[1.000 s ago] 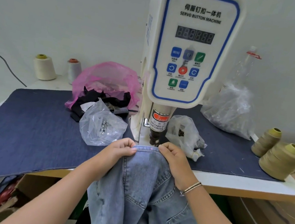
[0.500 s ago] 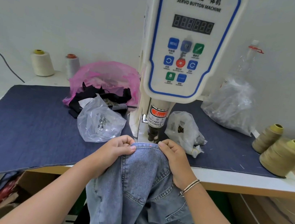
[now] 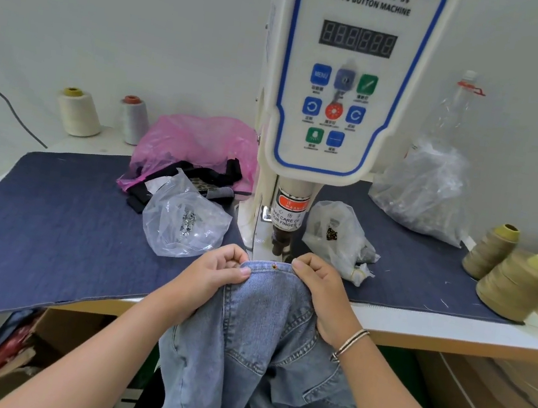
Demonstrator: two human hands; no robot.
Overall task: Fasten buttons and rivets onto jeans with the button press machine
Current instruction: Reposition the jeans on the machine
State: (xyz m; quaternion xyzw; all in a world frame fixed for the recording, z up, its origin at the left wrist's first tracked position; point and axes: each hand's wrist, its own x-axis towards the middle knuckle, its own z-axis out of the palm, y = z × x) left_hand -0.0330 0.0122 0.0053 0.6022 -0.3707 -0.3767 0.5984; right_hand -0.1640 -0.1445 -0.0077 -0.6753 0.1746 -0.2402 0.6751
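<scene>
Light blue jeans [image 3: 263,334] hang from the table's front edge, their top edge stretched just below the punch [image 3: 281,243] of the white servo button machine [image 3: 349,87]. A small copper rivet [image 3: 274,266] shows on that edge, right under the punch. My left hand [image 3: 220,273] grips the denim on the left of the rivet. My right hand [image 3: 321,290], with a bracelet at the wrist, grips it on the right. Both fists sit close to the punch.
A clear bag of silver buttons [image 3: 186,220] lies left of the machine, a bag with brass rivets [image 3: 335,237] right. Behind are a pink bag [image 3: 196,145], a crumpled clear bag [image 3: 425,191] and thread cones [image 3: 515,283]. Dark denim [image 3: 51,218] covers the table; boxes stand below.
The jeans edge sits a little lower and closer to me than before, and a copper rivet now shows on it. The view has tilted down and nearer to the machine.
</scene>
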